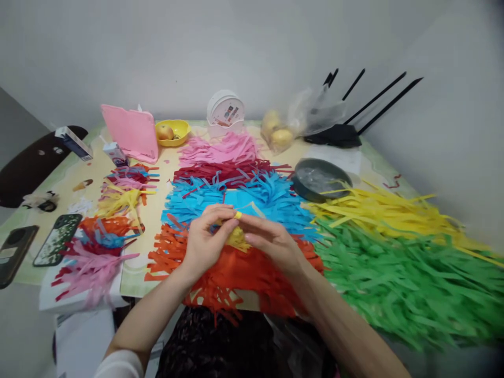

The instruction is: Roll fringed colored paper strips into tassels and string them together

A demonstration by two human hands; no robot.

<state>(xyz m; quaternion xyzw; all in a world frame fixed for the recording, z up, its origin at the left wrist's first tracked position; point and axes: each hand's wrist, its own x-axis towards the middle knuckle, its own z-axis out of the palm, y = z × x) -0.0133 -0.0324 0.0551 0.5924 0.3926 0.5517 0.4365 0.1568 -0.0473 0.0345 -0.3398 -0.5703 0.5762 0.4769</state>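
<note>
Between my two hands is a small bundle of yellow fringed paper. My left hand pinches it from the left, thumb and fingers pressed together near its top. From the other side, my right hand has its fingertips closed on the same bundle, where a short yellow end sticks up. Orange fringed paper lies under my hands, with blue fringed paper just behind it. Part of the yellow bundle is hidden by my fingers.
Pink fringe and dark red fringe lie farther back. Green and yellow fringe spread right, near a dark round pan. Mixed tassels, phones and a pink tablet case are left; a router stands back right.
</note>
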